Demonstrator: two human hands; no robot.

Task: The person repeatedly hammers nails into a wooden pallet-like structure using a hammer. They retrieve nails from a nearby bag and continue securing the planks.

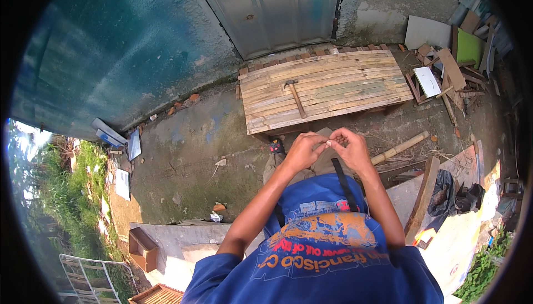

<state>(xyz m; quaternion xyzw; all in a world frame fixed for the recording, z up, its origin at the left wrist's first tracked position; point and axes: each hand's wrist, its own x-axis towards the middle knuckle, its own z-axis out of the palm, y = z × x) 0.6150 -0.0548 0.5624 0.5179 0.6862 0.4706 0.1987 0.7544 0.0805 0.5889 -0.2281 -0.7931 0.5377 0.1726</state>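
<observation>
Head view. Hands, two: left hand (304, 152) and right hand (352, 150), each with thumb and fingers closed in a pinch, fingertips meeting; anything gripped there is too small to tell. From the hands: brown-handled claw hammer (297, 101), one, eleven o'clock, lying on pale wooden slatted platform (350, 79), one, twelve o'clock; pale yellowish round pole (400, 148), one, three o'clock.

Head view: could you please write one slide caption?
Left hand and right hand meet before a hammer lying on a slatted wooden platform.

Hammer (297, 100) on bench (355, 76) before hands (305, 151); scrap pile (451, 70) right, box (143, 247) left.
</observation>
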